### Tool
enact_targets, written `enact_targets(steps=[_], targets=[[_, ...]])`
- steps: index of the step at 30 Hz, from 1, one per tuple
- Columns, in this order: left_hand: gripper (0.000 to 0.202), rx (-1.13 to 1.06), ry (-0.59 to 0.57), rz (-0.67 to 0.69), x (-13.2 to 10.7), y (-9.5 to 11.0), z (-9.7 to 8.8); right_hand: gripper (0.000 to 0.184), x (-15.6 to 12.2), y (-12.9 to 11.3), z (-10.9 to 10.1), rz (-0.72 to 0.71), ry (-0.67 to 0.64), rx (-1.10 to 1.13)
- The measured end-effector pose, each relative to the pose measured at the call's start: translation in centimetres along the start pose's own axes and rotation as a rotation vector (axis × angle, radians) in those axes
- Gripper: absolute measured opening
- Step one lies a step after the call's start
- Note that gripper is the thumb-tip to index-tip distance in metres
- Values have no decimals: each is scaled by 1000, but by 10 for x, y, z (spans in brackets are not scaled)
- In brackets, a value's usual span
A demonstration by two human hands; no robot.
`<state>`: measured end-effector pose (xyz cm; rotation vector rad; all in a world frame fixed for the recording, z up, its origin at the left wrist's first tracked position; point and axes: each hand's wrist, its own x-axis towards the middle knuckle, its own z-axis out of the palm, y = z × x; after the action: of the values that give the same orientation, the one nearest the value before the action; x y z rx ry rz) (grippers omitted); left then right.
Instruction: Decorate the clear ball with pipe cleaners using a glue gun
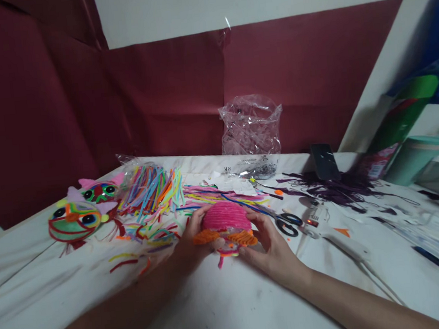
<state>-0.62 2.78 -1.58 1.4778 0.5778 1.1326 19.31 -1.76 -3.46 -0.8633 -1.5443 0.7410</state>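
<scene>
Both my hands hold a small round craft wound in pink pipe cleaner, with orange pieces at its lower edge. My left hand grips its left side, fingers curled round it. My right hand cups its right side and underside. The craft sits just above the white table, near its middle. Loose coloured strands hang from its bottom.
Two finished fuzzy faces lie at the left. A heap of coloured pipe cleaners sits behind my hands. Scissors, a glue gun, a phone, purple strands and a clear plastic bag lie right and behind.
</scene>
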Motion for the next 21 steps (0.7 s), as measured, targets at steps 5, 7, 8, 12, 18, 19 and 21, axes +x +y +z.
enact_targets(steps=[5, 7, 8, 12, 18, 19, 21], targets=[[79, 58, 123, -4, -2, -12, -2, 50, 1, -2, 1, 89, 11, 25], [79, 81, 163, -12, -4, -15, -3, 49, 1, -2, 1, 102, 4, 23], [79, 85, 172, -13, -4, -15, -3, 49, 1, -2, 1, 103, -2, 25], [78, 103, 170, 1, -6, -12, -3, 48, 1, -3, 2, 112, -22, 50], [80, 110, 151, 22, -5, -14, -4, 47, 1, -6, 3, 134, -21, 55], [80, 103, 152, 19, -5, -15, -5, 47, 1, -7, 2, 134, -24, 56], [80, 95, 149, 12, -4, -16, -5, 47, 2, -7, 2, 136, -34, 58]])
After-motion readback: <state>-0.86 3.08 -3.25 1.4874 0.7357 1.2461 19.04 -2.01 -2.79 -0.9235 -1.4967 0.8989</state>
